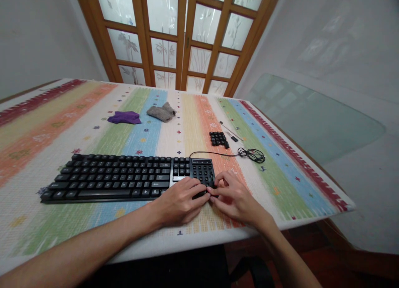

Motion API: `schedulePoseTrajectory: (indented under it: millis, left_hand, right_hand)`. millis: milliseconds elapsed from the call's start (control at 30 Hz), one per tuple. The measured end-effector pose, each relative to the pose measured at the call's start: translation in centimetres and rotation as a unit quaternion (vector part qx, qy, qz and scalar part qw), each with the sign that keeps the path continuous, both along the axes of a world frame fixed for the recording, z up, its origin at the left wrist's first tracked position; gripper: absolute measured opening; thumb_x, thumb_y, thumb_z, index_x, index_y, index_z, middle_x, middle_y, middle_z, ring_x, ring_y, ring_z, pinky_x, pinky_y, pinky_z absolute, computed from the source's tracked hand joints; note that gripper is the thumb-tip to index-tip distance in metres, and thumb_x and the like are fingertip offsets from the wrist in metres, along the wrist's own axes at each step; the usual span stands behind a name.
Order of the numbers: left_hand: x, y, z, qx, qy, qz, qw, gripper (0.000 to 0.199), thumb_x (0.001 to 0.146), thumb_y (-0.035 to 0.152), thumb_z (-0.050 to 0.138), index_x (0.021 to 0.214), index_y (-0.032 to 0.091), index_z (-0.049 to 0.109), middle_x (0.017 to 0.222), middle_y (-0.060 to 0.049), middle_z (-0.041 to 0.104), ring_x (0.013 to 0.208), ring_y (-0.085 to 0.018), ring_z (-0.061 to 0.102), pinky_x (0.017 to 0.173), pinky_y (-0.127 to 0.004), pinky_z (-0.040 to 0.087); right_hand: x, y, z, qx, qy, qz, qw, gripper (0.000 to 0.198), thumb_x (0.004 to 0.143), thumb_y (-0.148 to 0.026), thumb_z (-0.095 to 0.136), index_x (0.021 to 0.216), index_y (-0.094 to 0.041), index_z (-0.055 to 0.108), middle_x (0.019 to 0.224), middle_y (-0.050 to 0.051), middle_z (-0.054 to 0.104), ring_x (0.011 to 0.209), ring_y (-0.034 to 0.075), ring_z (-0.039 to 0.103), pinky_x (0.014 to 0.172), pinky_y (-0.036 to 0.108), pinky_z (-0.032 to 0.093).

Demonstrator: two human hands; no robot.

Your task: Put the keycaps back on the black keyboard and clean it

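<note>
A black keyboard (115,176) lies on the table, and its number pad (202,171) at the right end shows bare key posts without caps. At the pad's lower right corner, my left hand (183,198) comes over the front edge with fingers bent and pressed together. My right hand (232,194) meets it from the other side, thumb and fingers pinched at the same corner. The fingertips of both hands nearly touch; whatever is between them is hidden. Behind the pad, several loose black keycaps (218,139) stand grouped in rows.
A coiled black cable (252,155) runs from the keyboard's back edge. Near the keycaps lie a thin rod-like tool (231,131) and a small black piece (234,139). Further back are a purple cloth (124,117) and a grey cloth (162,112) on the striped tablecloth (193,121).
</note>
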State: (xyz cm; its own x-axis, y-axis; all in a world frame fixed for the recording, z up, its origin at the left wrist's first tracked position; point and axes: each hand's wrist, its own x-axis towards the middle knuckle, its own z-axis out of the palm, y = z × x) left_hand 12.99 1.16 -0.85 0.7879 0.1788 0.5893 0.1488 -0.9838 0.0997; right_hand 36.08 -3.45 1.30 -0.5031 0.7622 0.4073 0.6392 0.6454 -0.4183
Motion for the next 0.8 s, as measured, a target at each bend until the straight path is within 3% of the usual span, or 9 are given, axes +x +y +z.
schedulePoseTrajectory:
  millis: [200,400,467,533,667,800]
  left_hand:
    - [0.2,-0.1,-0.2,-0.009,-0.021,-0.007,1.000,0.018,0.094,0.010,0.049,0.103,0.010,0.064,0.101,-0.013,0.068,0.095,-0.025,0.061,0.084,-0.041,0.055]
    - [0.3,-0.1,-0.2,-0.026,-0.009,0.001,1.000,0.024,0.093,0.009,0.050,0.113,0.010,0.063,0.109,-0.015,0.068,0.104,-0.027,0.063,0.088,-0.043,0.056]
    - [0.2,-0.1,-0.2,-0.025,0.005,0.002,1.000,0.029,0.092,0.009,0.050,0.118,0.009,0.062,0.116,-0.017,0.068,0.110,-0.028,0.062,0.091,-0.044,0.056]
    - [0.1,0.0,-0.2,-0.026,0.017,0.003,1.000,0.030,0.092,0.009,0.051,0.120,0.007,0.061,0.118,-0.018,0.067,0.111,-0.029,0.062,0.093,-0.045,0.055]
    - [0.0,0.0,-0.4,-0.019,0.031,0.003,0.999,0.031,0.090,0.010,0.055,0.121,0.007,0.061,0.119,-0.017,0.068,0.111,-0.028,0.062,0.093,-0.044,0.055]
    - [0.0,-0.1,-0.5,-0.007,0.040,0.005,0.999,0.036,0.089,0.012,0.057,0.125,0.008,0.060,0.125,-0.016,0.068,0.114,-0.028,0.061,0.092,-0.044,0.054]
  right_hand:
    - [-1.1,-0.7,-1.3,0.035,0.021,-0.041,0.998,0.016,0.097,-0.019,0.057,0.086,-0.018,0.069,0.082,0.005,0.053,0.076,0.020,0.050,0.064,0.033,0.044]
    - [-0.4,-0.4,-0.9,-0.005,0.056,-0.035,0.998,0.011,0.095,-0.023,0.062,0.096,-0.020,0.072,0.093,0.007,0.060,0.085,0.021,0.059,0.072,0.034,0.051]
    - [0.9,0.8,-0.3,0.000,0.070,-0.061,0.996,0.016,0.096,-0.023,0.059,0.106,-0.021,0.072,0.098,0.008,0.064,0.090,0.022,0.062,0.078,0.035,0.052]
    - [2.6,2.8,0.0,0.039,0.064,-0.143,0.987,0.018,0.097,-0.024,0.057,0.106,-0.021,0.071,0.098,0.008,0.067,0.091,0.023,0.063,0.080,0.036,0.051]
    - [6.2,7.8,0.1,0.081,-0.009,-0.253,0.964,0.016,0.090,-0.028,0.061,0.099,-0.019,0.070,0.088,0.007,0.070,0.075,0.022,0.062,0.075,0.036,0.050]
    - [8.2,11.9,-0.3,0.069,-0.072,-0.269,0.958,0.022,0.082,-0.027,0.065,0.102,-0.019,0.069,0.098,0.010,0.072,0.089,0.028,0.064,0.084,0.040,0.049]
